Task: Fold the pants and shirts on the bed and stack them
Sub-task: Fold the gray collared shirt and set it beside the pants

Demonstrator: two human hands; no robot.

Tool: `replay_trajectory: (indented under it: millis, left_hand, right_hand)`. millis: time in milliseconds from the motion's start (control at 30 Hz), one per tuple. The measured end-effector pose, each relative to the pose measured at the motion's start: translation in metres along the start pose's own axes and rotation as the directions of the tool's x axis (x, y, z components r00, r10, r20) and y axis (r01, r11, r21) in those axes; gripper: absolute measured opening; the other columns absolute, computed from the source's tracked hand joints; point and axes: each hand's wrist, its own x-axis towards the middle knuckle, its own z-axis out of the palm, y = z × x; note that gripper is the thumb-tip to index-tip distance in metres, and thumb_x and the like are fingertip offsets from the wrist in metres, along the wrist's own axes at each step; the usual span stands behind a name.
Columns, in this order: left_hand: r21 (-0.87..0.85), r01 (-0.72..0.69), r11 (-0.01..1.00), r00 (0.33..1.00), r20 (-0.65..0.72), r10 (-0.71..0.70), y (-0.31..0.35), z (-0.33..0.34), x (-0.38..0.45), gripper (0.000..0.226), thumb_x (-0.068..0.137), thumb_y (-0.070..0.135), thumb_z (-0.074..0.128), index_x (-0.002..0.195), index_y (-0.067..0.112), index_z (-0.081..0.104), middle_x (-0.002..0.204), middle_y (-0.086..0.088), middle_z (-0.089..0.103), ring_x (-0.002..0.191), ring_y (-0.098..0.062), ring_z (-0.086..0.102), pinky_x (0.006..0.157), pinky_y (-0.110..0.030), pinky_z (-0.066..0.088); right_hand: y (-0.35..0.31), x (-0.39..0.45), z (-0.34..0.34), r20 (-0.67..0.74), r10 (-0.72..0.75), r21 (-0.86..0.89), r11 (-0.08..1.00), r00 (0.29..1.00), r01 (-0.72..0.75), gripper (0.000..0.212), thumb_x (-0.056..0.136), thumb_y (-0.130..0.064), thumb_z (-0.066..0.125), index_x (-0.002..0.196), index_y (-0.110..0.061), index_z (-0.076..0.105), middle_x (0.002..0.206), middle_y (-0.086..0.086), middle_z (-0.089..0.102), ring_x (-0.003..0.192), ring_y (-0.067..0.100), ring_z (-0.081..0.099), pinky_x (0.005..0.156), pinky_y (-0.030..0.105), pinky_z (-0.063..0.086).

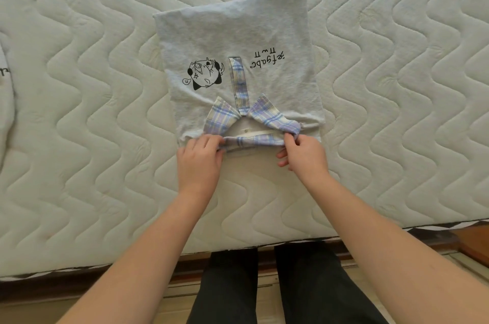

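Nearest to me are my own legs in dark trousers (288, 289), standing on a pale wooden floor (31, 310) against the dark wooden bed frame (397, 245); above that edge begins the cream quilted mattress with wavy stitching (92, 138), and both my bare forearms reach out over it; my left hand (198, 162) has its fingers curled round the left end of the back of the lilac, blue and cream plaid collar (254, 142), pinching the cloth between thumb and fingers; my right hand (304, 155) pinches the right end of that same collar band, thumb and forefinger closed on the fabric, the other fingers curled loosely beneath; the collar belongs to a light grey short polo shirt folded into a long rectangle (238, 40), which lies flat in the middle of the mattress with its neck toward me and its far end pointing away; the two collar points spread out to either side of a plaid button placket (240, 85) running up the chest; left of the placket is a black cartoon print of a face (203, 73), upside down from where I stand, and right of it a line of black lettering (267, 58), also upside down; far off at the left edge lies part of a white garment (5, 101), mostly cut off by the frame.
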Motion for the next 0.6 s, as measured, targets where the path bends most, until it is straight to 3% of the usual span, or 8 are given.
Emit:
replay_trajectory:
  millis: [67,133,267,400,600]
  left_hand:
    - [0.097,-0.031,0.995,0.999,0.031,0.028,-0.003,0.0,0.0,0.037,0.071,0.028,0.084,0.102,0.019,0.067,0.079,0.001,0.07,0.08,-0.028,0.063,0.069,-0.038,0.037]
    - [0.135,-0.029,0.99,0.997,0.072,0.019,-0.009,0.002,-0.003,0.043,0.067,0.032,0.086,0.104,0.02,0.067,0.079,0.002,0.07,0.08,-0.028,0.062,0.07,-0.038,0.034]
    - [0.079,0.014,0.997,1.0,0.018,-0.015,-0.013,0.007,-0.011,0.021,0.065,0.016,0.084,0.081,0.02,0.071,0.096,-0.005,0.065,0.083,-0.031,0.06,0.068,-0.039,0.036]
    - [-0.073,0.043,0.996,0.993,-0.107,-0.051,-0.011,0.002,-0.01,0.014,0.072,0.007,0.076,0.082,0.015,0.071,0.104,-0.009,0.064,0.088,-0.034,0.059,0.069,-0.041,0.04]
    - [-0.223,-0.218,0.95,0.949,-0.277,0.153,-0.023,-0.009,0.005,0.008,0.082,-0.005,0.071,0.084,0.002,0.072,0.113,-0.021,0.062,0.09,-0.036,0.064,0.073,-0.039,0.055]
  right_hand:
    - [-0.001,-0.001,-0.003,0.001,-0.008,0.03,1.0,1.0,0.008,0.037,0.097,-0.036,0.047,0.072,-0.014,0.063,0.062,-0.002,0.072,0.052,0.016,0.069,0.057,0.032,0.052]
    - [-0.002,-0.003,-0.004,0.011,-0.007,0.069,0.998,1.0,0.006,0.037,0.098,-0.035,0.048,0.073,-0.013,0.063,0.061,-0.001,0.071,0.05,0.015,0.068,0.048,0.026,0.047]
    - [-0.005,-0.007,-0.005,0.049,-0.002,0.173,0.985,0.999,-0.007,0.034,0.1,-0.032,0.049,0.077,-0.012,0.063,0.059,-0.001,0.071,0.047,0.014,0.066,0.039,0.02,0.043]
    - [-0.006,-0.009,-0.007,0.051,-0.014,0.202,0.979,0.999,0.004,0.032,0.1,-0.031,0.049,0.078,-0.013,0.063,0.06,-0.002,0.07,0.047,0.013,0.065,0.04,0.019,0.043]
    - [-0.001,-0.007,-0.013,-0.026,-0.116,0.204,0.972,0.993,0.119,0.029,0.098,-0.033,0.054,0.077,-0.016,0.065,0.065,0.001,0.071,0.051,0.015,0.067,0.044,0.02,0.046]
